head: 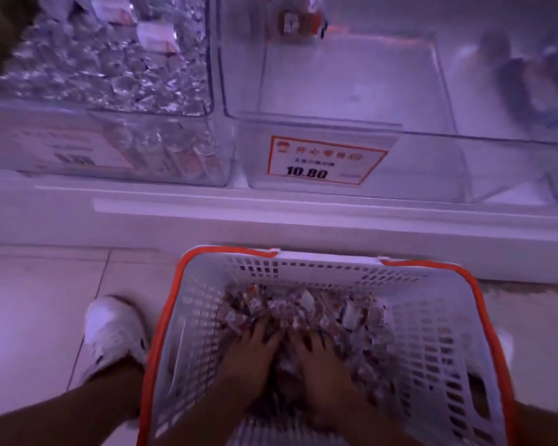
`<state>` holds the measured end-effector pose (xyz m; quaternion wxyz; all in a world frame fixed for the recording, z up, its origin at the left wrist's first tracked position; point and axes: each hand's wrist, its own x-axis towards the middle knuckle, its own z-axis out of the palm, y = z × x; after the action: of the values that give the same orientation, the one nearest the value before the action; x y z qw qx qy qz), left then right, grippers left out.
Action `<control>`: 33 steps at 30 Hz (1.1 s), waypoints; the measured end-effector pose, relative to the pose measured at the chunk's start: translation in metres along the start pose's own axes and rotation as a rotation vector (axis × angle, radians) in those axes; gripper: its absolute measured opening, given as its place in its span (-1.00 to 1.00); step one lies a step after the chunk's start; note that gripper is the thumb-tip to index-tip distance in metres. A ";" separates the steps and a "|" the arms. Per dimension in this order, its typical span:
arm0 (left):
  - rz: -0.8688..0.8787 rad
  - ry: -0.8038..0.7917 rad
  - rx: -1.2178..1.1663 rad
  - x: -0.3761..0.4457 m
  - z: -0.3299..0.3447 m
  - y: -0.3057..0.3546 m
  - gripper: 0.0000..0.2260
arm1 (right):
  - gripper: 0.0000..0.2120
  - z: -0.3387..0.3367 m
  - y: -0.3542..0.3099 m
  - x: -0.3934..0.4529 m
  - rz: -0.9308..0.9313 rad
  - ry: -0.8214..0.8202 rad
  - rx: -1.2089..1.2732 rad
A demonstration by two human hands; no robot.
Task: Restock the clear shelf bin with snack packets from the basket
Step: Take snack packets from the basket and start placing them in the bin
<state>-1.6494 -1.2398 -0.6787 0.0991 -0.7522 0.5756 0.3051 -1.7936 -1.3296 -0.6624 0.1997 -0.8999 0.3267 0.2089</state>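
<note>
A white mesh basket (432, 333) with an orange rim stands on the floor below the shelf, holding a heap of small snack packets (306, 307). My left hand (248, 355) and my right hand (322, 358) are both sunk into the heap side by side, fingers curled down among the packets. Above, the clear shelf bin (351, 91) with an orange-framed price tag (326, 160) reading 10.80 is nearly bare, with one brown packet (298, 22) at its back.
A clear bin (110, 75) full of silver-wrapped sweets sits to the left, another bin (535, 82) with dark packets to the right. The white shelf ledge (271, 214) juts out over the basket. My white shoe (113, 333) rests left of the basket on the tiled floor.
</note>
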 end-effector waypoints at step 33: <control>0.024 0.118 -1.809 -0.148 -0.322 0.085 -0.72 | -0.69 -0.337 -0.013 -0.141 -0.189 0.287 1.681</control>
<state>-1.6397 -1.3089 -0.3205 -0.5627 -0.5511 0.1282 0.6027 -1.8011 -1.4162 -0.3077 0.7736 -0.4942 0.3188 -0.2358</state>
